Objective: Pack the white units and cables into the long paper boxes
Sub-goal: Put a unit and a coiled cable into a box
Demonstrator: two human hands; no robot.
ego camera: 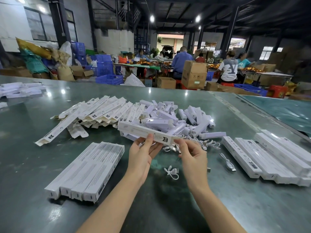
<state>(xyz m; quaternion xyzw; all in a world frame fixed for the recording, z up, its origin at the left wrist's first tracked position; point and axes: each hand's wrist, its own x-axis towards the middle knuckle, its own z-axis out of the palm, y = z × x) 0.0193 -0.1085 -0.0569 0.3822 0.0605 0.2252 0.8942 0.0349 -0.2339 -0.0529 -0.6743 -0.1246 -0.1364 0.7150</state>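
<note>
The green bench [218,207] carries everything. Toward its far middle lies a fan of flat, unfolded long paper boxes [101,111], and beside them a heap of white units [168,115] with loose cables [193,142] along its near side. Four closed boxes [84,170] lie side by side near the left edge, and another row of boxes [265,157] lies toward the right edge.

Over the bench's middle, the left hand [144,153] pinches one box [148,132] between thumb and fingers, while the right hand [193,158] pinches its near end, its other fingers loosely curled. I judge the step to be opening or closing this box; the next move likely calls for working the end flap.

The boxes carry printed text and small marks, which are too blurred to read reliably.
</note>
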